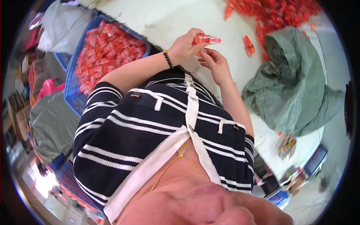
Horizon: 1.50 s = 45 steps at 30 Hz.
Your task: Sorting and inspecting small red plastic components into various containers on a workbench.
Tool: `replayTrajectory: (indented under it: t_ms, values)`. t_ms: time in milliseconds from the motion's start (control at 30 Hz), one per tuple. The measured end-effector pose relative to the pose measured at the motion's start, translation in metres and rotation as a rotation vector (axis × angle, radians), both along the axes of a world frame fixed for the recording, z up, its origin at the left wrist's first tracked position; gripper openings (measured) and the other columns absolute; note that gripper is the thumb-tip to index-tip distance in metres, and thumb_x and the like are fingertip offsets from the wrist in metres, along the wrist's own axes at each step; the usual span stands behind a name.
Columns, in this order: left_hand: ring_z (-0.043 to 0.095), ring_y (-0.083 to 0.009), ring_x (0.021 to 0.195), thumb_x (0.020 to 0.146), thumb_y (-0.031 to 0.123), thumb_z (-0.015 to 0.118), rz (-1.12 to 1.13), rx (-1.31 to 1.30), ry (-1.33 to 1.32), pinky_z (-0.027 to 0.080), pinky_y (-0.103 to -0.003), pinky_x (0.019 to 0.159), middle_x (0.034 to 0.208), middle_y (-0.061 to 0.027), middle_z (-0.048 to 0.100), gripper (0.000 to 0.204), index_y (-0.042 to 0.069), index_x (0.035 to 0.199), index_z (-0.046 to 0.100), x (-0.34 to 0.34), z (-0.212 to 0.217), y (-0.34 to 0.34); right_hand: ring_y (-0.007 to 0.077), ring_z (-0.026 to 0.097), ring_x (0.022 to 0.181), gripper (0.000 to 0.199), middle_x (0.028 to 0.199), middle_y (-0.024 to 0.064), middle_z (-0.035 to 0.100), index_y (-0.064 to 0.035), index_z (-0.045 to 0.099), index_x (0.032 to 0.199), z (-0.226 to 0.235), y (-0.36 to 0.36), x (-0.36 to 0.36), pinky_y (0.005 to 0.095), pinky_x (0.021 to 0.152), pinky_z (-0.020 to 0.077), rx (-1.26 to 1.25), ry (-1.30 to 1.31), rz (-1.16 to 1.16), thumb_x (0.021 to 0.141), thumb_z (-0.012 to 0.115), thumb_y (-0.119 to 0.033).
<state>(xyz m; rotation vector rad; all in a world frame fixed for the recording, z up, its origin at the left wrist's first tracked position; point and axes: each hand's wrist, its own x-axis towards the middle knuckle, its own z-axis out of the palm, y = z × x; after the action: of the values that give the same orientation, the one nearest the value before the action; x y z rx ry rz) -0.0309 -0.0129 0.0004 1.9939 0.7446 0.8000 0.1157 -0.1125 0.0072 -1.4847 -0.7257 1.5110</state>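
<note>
Left hand [185, 45] pinches red tube [207, 39], clear tip sticking out beyond the fingers. Right hand [214, 62] open just below; keep tube steady, level

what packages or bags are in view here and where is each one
Blue crate: left of the table, heaped with small red packets.
Green sack: right, crumpled on the white table.
Small red tube: held in left hand, right hand just below.
</note>
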Motion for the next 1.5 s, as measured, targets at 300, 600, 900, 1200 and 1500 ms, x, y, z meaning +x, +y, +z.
replayTrajectory:
  t_ms: [300, 600, 900, 1200, 1500]
  values:
    - [0.064, -0.0339, 0.088, 0.087, 0.039, 0.059, 0.941, 0.113, 0.187, 0.05, -0.04, 0.075, 0.09, -0.0187, 0.065, 0.04, 0.004, 0.108, 0.057, -0.242, -0.024, 0.075, 0.0112, 0.057, 0.089, 0.037, 0.106, 0.0057, 0.062, -0.0008, 0.053, 0.121, -0.033, -0.003, 0.016, 0.0238, 0.075, 0.0463, 0.157, -0.152, -0.005, 0.092, 0.058, -0.022]
    - [0.059, -0.0334, 0.1, 0.085, 0.052, 0.053, 1.261, 0.047, 1.206, 0.048, -0.043, 0.082, 0.108, -0.0146, 0.063, 0.05, 0.012, 0.117, 0.056, -0.378, 0.007, 0.036, 0.0061, 0.053, 0.08, 0.03, 0.104, 0.0017, 0.062, -0.0025, 0.056, 0.117, -0.031, 0.003, 0.024, 0.0197, 0.071, 0.0432, 0.189, -0.151, -0.074, 0.092, 0.059, -0.018]
    - [0.056, -0.0312, 0.102, 0.082, 0.031, 0.064, 0.614, 0.68, 0.514, 0.046, -0.04, 0.087, 0.108, -0.0098, 0.061, 0.031, 0.008, 0.102, 0.064, -0.147, -0.01, 0.16, 0.0216, 0.057, 0.09, 0.03, 0.104, 0.0068, 0.06, -0.0074, 0.059, 0.115, -0.018, 0.01, 0.102, 0.032, 0.074, 0.0472, 0.427, -1.385, -0.176, 0.086, 0.063, -0.016]
    - [0.063, -0.0357, 0.083, 0.088, 0.018, 0.05, 0.277, 0.604, 0.789, 0.051, -0.046, 0.073, 0.09, -0.0183, 0.065, 0.018, 0.003, 0.093, 0.058, 0.052, -0.071, 0.271, 0.0338, 0.053, 0.097, 0.03, 0.104, 0.0073, 0.059, -0.0134, 0.063, 0.101, -0.027, 0.003, 0.131, 0.0487, 0.081, 0.0422, 0.161, -1.734, -0.199, 0.075, 0.071, -0.024]
    - [0.054, -0.0102, 0.06, 0.086, 0.014, 0.053, -0.151, -0.911, 0.081, 0.046, -0.024, 0.053, 0.086, -0.0028, 0.06, 0.045, 0.011, 0.13, 0.043, 0.037, 0.025, 0.134, 0.021, 0.06, 0.091, 0.026, 0.105, 0.0105, 0.061, -0.0038, 0.062, 0.098, 0.001, 0.001, 0.082, 0.0331, 0.077, 0.0475, 0.458, -0.205, -0.545, 0.076, 0.072, -0.014]
